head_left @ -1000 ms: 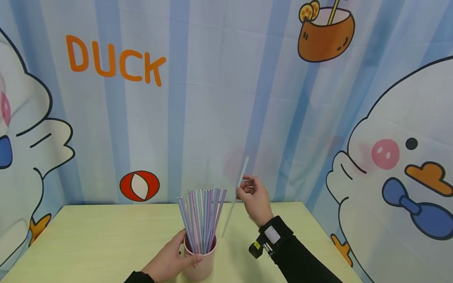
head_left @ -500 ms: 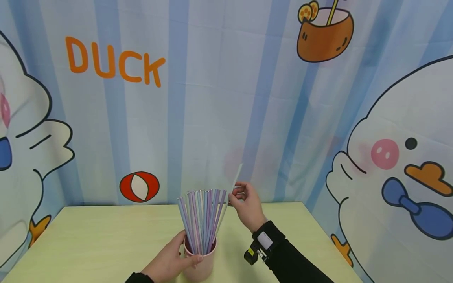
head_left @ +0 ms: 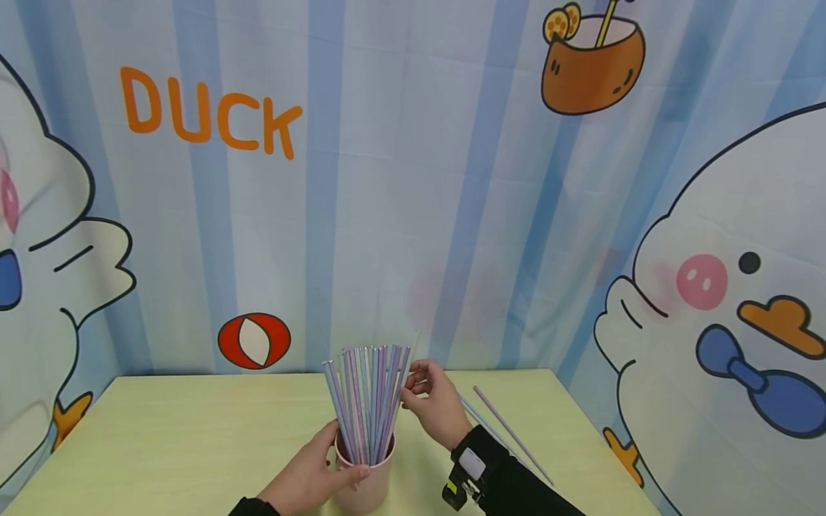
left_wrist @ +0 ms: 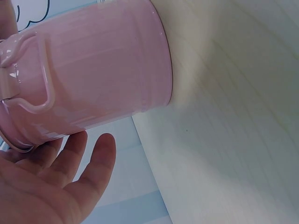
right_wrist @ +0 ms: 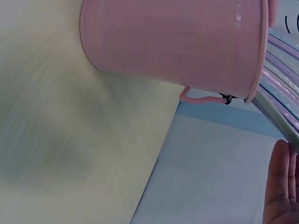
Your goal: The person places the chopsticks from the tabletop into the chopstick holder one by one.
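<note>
A pink metal pail [head_left: 368,491] stands on the table, filled with a bunch of lilac, blue and pale drinking straws [head_left: 366,394]. My left hand [head_left: 312,466] grips the pail near its rim from the left, thumb across the front. In the left wrist view, several fingers curve beside the pail wall [left_wrist: 103,70], close to its wire handle [left_wrist: 46,79]. My right hand [head_left: 435,405] pinches a pale drinking straw [head_left: 415,347] at the bunch's right side. That straw's lower end is inside the pail, behind or among the others; its tip is hidden.
A blue straw [head_left: 484,419] and a purple straw [head_left: 510,430] lie on the table right of the pail, partly behind my right forearm. The pale wooden table [head_left: 193,437] ends against a striped curtain [head_left: 406,215] printed with cartoon ducks.
My right hand has moved left and down, bringing the pale straw from beside the pail into it. This uncovers two straws on the table. My left hand stays on the pail.
</note>
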Demonstrator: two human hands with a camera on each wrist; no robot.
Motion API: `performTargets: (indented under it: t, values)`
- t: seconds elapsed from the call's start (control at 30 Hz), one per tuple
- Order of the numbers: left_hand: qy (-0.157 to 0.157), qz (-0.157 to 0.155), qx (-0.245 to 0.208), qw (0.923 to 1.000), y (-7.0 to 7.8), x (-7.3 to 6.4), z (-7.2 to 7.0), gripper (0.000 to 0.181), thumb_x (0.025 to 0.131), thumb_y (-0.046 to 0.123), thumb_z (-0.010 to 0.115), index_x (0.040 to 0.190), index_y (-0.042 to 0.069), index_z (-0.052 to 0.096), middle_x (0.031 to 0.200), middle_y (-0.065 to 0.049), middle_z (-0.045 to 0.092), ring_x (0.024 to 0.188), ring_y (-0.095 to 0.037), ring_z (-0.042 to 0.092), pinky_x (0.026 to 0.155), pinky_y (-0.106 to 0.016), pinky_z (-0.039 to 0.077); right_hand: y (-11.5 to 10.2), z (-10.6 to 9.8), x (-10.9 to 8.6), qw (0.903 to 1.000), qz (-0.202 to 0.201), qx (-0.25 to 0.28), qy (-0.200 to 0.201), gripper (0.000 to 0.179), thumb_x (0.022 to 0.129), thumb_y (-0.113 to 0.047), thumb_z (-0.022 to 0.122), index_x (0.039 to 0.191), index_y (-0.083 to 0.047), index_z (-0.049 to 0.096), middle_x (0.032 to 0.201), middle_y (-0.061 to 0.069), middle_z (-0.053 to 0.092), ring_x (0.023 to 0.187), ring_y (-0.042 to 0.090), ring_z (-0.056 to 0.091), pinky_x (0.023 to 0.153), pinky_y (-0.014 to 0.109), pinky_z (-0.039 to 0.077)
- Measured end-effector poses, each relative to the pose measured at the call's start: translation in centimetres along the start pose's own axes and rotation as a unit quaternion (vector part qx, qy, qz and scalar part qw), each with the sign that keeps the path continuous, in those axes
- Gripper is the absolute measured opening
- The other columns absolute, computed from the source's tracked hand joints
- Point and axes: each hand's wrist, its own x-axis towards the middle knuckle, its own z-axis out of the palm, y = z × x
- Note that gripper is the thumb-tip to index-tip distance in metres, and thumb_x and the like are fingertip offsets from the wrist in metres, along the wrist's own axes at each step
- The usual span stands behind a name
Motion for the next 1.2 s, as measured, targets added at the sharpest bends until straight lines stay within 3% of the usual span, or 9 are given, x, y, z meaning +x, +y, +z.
performTargets:
  t: [0.53, 0.83, 1.03, 1.2]
  values:
    - [-0.001, 0.005, -0.006, 1.0000, -0.2, 0.0, 0.0, 0.097, 0.080, 0.047, 0.074, 0.152, 0.005, 0.025, 0.150, -0.025, 0.037, 0.129, -0.048, 0.041, 0.096, -0.071, 0.036, 1.1, 0.3, -1.7, 0.9967, 0.005, -0.054, -0.060, 0.030, 0.090, -0.010, 0.069, 0.115, -0.001, 0.055, 0.093, 0.006, 0.062, 0.083, 0.019, 0.062, 0.066, 0.030, 0.057]
    - [0.007, -0.009, -0.005, 0.9999, -0.2, 0.1, 0.2, 0.098, 0.079, 0.046, 0.075, 0.153, 0.005, 0.025, 0.150, -0.024, 0.036, 0.130, -0.048, 0.038, 0.097, -0.072, 0.034, 2.5, -1.3, -2.1, 0.9911, -0.019, -0.112, -0.070, 0.025, 0.091, -0.012, 0.068, 0.113, -0.004, 0.059, 0.090, 0.003, 0.062, 0.081, 0.017, 0.063, 0.071, 0.036, 0.057]
    - [0.009, -0.019, -0.004, 0.9998, -0.3, 0.2, 0.3, 0.099, 0.078, 0.046, 0.076, 0.153, 0.007, 0.025, 0.151, -0.023, 0.036, 0.131, -0.047, 0.038, 0.098, -0.071, 0.033, 4.8, -3.5, -1.9, 0.9744, -0.039, -0.206, -0.081, 0.021, 0.091, -0.008, 0.068, 0.110, -0.004, 0.062, 0.084, 0.000, 0.061, 0.078, 0.015, 0.061, 0.070, 0.036, 0.057]
    - [0.007, -0.019, -0.008, 0.9998, -0.2, 0.1, 0.3, 0.099, 0.078, 0.046, 0.076, 0.154, 0.008, 0.024, 0.152, -0.022, 0.035, 0.131, -0.047, 0.037, 0.098, -0.072, 0.033, 6.9, -5.7, -2.1, 0.9483, -0.035, -0.306, -0.074, 0.019, 0.088, -0.005, 0.069, 0.107, -0.002, 0.066, 0.087, 0.002, 0.061, 0.078, 0.016, 0.060, 0.070, 0.036, 0.056]
